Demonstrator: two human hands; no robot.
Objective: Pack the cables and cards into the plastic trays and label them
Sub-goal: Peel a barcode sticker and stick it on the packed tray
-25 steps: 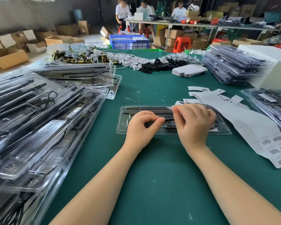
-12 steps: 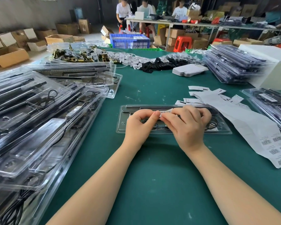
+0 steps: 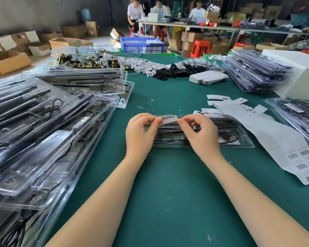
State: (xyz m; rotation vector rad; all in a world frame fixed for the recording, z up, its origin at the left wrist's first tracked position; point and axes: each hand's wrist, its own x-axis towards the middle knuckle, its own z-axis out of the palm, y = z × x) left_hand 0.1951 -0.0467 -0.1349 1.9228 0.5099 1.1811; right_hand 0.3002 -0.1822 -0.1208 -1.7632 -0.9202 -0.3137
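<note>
Left hand (image 3: 141,134), right hand (image 3: 200,134) fingers pinch barcode label (image 3: 168,119) ends; print unreadable.

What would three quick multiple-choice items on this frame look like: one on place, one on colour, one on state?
1. Where is the backing sheet with spare barcode labels?
A. right of the tray
B. left of the tray
C. on the floor

2. What colour is the table cover?
A. red
B. green
C. grey

3. How is the barcode label held?
A. lying loose
B. in one hand
C. pinched by both hands

Key:
1 A: the backing sheet lies right of the tray.
2 B: the table cover is green.
3 C: the left hand and right hand each pinch an end of the barcode label.
</note>
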